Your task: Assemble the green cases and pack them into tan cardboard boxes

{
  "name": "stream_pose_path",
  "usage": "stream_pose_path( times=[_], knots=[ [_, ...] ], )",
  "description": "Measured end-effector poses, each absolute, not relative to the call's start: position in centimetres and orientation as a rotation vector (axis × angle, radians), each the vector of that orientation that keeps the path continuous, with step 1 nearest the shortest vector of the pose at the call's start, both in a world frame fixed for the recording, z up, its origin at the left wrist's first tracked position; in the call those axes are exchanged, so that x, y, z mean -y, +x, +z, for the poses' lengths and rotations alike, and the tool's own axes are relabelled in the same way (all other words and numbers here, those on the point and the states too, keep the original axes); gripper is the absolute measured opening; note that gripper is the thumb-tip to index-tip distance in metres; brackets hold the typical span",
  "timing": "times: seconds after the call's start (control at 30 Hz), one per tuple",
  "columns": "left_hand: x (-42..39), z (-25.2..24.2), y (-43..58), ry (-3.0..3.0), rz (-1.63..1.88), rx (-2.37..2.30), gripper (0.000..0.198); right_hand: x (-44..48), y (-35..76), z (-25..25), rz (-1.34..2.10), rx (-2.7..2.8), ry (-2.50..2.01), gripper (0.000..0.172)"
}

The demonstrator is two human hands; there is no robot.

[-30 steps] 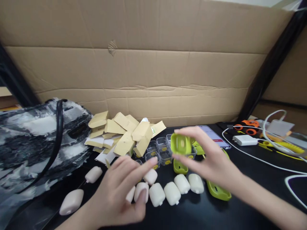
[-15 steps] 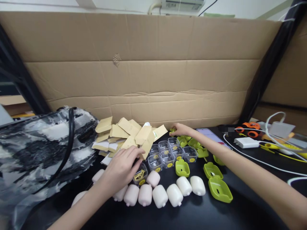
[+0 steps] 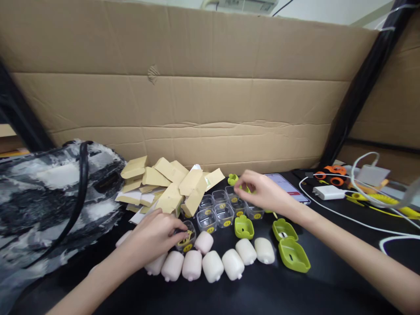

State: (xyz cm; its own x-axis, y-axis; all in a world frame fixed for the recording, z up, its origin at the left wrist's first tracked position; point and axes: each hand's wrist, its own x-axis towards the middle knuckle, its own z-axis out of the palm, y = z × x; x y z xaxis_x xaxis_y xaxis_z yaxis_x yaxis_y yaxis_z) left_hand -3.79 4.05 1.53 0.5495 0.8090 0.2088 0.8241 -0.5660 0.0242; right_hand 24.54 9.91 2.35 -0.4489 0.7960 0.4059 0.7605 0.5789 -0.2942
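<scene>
My left hand (image 3: 149, 236) is closed, thumb and forefinger together at the left side of a clear plastic cup (image 3: 187, 245). Small yellow pieces (image 3: 187, 236) lie in that cup; whether I pinch one or the rim is unclear. My right hand (image 3: 257, 189) hovers over the back of the clear cups (image 3: 224, 215), fingers curled in a pinch, and what they hold cannot be made out. Green leaf-shaped parts show partly beneath it, and a small green part (image 3: 232, 179) lies beyond its fingertips. Pale rounded pieces (image 3: 212, 267) stand in a row in front.
Opened tan cardboard boxes (image 3: 170, 197) are heaped at the back left, beside a dark marbled bag (image 3: 65, 188). Green holders (image 3: 293, 254) lie at right. A phone (image 3: 285, 186), a white charger (image 3: 329, 192) and cables are farther right. A cardboard wall (image 3: 197, 100) closes the back.
My left hand has come down from the tan box to the cup with yellow pieces. My right hand has drawn back from the small green part at the rear. The view has shifted slightly.
</scene>
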Motion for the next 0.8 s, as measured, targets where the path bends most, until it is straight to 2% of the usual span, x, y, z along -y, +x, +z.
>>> stream_pose_path(
  times=[0.2,0.37,0.5,0.6,0.73,0.8],
  knots=[
    [-3.9,1.4,-3.4,-2.661,-0.23,1.604,0.02,-5.4,25.3,2.1,0.251,2.61,-1.164,0.006],
    [-4.0,1.3,-2.9,-2.638,-0.233,1.605,0.021,-5.6,25.5,1.0,0.288,2.631,-1.144,0.012],
    [-3.8,1.7,-3.2,-2.649,-0.39,1.571,0.02,-5.3,26.7,2.0,0.338,2.498,-1.095,0.008],
    [-3.6,1.8,-3.6,-2.706,-0.73,1.578,0.023,-4.9,26.9,2.3,0.527,2.229,-1.003,0.01],
    [-3.1,1.8,-3.1,-2.88,-1.568,1.791,0.019,-4.6,25.2,0.5,0.939,1.994,-0.867,0.008],
    [-2.7,1.9,-2.5,-2.878,-1.831,1.981,0.02,-4.3,24.1,-0.6,1.075,1.9,-0.814,0.02]
  ],
)
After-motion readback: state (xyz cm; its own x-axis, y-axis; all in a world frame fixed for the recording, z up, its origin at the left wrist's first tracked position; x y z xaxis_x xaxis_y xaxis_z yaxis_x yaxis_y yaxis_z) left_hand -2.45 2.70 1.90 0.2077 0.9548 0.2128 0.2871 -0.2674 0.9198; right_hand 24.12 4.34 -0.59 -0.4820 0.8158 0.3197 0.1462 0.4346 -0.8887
